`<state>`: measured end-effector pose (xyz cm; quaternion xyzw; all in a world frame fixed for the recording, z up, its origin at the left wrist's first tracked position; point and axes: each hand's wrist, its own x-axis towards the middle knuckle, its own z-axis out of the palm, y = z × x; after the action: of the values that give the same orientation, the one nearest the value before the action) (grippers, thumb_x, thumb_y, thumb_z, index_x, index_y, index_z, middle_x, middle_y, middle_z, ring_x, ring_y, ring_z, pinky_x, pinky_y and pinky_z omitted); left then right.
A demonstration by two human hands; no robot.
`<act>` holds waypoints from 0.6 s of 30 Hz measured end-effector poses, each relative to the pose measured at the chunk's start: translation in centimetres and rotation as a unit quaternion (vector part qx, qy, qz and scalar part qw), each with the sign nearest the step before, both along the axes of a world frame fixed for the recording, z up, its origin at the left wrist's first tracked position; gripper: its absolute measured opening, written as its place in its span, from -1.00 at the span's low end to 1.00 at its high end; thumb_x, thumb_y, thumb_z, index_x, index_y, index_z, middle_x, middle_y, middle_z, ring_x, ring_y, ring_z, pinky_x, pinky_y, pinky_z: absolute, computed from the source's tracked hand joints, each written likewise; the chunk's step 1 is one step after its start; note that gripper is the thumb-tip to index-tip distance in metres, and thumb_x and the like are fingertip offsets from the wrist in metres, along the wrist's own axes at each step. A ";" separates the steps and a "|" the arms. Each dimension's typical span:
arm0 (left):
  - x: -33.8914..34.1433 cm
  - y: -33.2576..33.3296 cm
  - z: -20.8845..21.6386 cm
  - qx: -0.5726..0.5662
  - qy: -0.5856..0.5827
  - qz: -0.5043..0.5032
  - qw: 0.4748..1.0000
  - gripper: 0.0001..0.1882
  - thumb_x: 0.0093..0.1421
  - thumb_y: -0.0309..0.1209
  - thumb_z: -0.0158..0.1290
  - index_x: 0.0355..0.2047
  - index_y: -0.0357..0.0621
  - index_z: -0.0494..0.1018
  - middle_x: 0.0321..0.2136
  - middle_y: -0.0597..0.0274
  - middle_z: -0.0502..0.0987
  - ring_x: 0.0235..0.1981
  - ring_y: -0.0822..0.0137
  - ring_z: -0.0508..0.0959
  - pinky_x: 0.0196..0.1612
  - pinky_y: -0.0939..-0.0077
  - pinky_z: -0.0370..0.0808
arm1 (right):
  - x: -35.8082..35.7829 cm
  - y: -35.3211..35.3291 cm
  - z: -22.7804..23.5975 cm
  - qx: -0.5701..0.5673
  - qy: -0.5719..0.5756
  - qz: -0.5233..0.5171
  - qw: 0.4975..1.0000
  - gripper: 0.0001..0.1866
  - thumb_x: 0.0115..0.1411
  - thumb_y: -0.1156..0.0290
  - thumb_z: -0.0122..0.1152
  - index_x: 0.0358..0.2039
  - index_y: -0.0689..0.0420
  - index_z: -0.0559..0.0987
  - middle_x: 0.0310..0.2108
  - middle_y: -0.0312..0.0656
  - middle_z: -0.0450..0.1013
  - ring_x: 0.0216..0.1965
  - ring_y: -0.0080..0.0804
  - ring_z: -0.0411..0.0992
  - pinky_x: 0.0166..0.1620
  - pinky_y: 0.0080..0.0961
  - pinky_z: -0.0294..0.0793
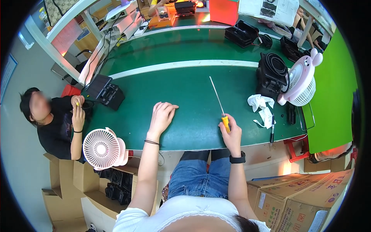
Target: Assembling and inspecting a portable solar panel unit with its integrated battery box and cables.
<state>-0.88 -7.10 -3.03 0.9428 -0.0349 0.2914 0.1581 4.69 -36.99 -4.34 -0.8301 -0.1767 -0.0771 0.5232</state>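
Green matting covers the bench (pixel 193 50), its far end bent by the lens. Near the front edge, the left hand (pixel 161 115) lies flat, fingers spread. The right hand (pixel 231 133) grips a yellow-handled screwdriver (pixel 218 103), its handle end hidden in the fist, shaft pointing toward the far edge.

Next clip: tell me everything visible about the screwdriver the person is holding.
The screwdriver has a long, thin, silvery shaft that looks like metal and a short yellow handle with a dark band where the shaft enters. The right hand is closed around the handle, hiding most of it. The tool is tilted, its shaft running up and to the left from the hand over the green table. Whether the tip touches the surface cannot be told. Nothing else touches it; the left hand lies flat on the table, apart.
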 end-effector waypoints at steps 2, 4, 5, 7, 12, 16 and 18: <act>0.1 -0.1 -0.1 -0.015 0.004 -0.006 1.000 -0.90 0.19 -0.46 0.12 -0.28 -0.05 0.59 -0.38 0.24 0.53 -0.22 0.19 0.54 0.08 0.21 0.39 | 0.1 0.0 -0.3 0.009 -0.008 0.001 1.000 -0.63 0.20 0.37 0.28 0.03 0.08 0.53 -0.39 -0.02 0.59 -0.45 -0.16 0.59 -0.37 -0.36 0.53; 0.1 -0.1 -0.2 -0.031 0.009 -0.011 0.999 -0.90 0.18 -0.46 0.12 -0.28 -0.05 0.59 -0.38 0.23 0.53 -0.23 0.19 0.54 0.09 0.20 0.38 | 0.1 0.0 -0.4 0.017 -0.015 0.001 1.000 -0.63 0.20 0.37 0.28 0.03 0.08 0.53 -0.39 -0.03 0.59 -0.45 -0.16 0.59 -0.37 -0.36 0.53; 0.0 -0.2 -0.2 -0.034 0.012 -0.012 0.999 -0.90 0.18 -0.47 0.13 -0.29 -0.06 0.60 -0.39 0.23 0.54 -0.24 0.19 0.55 0.08 0.21 0.38 | 0.1 0.0 -0.4 0.015 -0.015 0.001 1.000 -0.63 0.20 0.37 0.28 0.03 0.08 0.53 -0.39 -0.02 0.59 -0.45 -0.16 0.59 -0.37 -0.36 0.53; 0.0 -0.2 0.0 -0.038 0.016 -0.014 0.999 -0.90 0.18 -0.47 0.14 -0.29 -0.06 0.60 -0.39 0.23 0.54 -0.25 0.19 0.55 0.06 0.23 0.39 | 0.1 0.0 -0.5 0.014 -0.016 0.001 1.000 -0.62 0.20 0.37 0.28 0.03 0.08 0.53 -0.39 -0.02 0.59 -0.45 -0.16 0.59 -0.37 -0.36 0.53; -0.1 -0.2 0.0 -0.017 0.009 0.002 1.000 -0.90 0.20 -0.44 0.11 -0.28 -0.02 0.60 -0.41 0.24 0.54 -0.27 0.19 0.55 0.11 0.22 0.36 | 0.2 -0.1 -0.6 0.001 0.009 0.006 1.000 -0.63 0.23 0.44 0.24 0.05 0.16 0.51 -0.35 -0.14 0.61 -0.36 -0.44 0.61 -0.27 -0.54 0.53; -0.1 -0.4 0.1 -0.020 0.014 0.005 1.000 -0.90 0.23 -0.43 0.11 -0.27 -0.02 0.60 -0.50 0.25 0.51 -0.36 0.24 0.54 0.10 0.26 0.36 | 0.3 0.0 -1.0 0.018 -0.025 0.003 1.000 -0.62 0.20 0.37 0.28 0.04 0.08 0.52 -0.38 -0.02 0.59 -0.44 -0.16 0.59 -0.37 -0.37 0.53; -0.2 -0.4 0.1 -0.017 0.027 0.008 0.999 -0.90 0.23 -0.43 0.11 -0.27 -0.02 0.60 -0.55 0.26 0.49 -0.41 0.25 0.54 0.10 0.27 0.36 | 0.2 0.0 -0.8 0.017 -0.018 0.004 1.000 -0.62 0.20 0.37 0.28 0.04 0.08 0.52 -0.37 -0.02 0.59 -0.45 -0.15 0.59 -0.37 -0.37 0.53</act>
<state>-1.03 -7.50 -2.90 0.9478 -0.0186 0.2675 0.1725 4.89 -37.02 -5.13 -0.8190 -0.1880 -0.0931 0.5340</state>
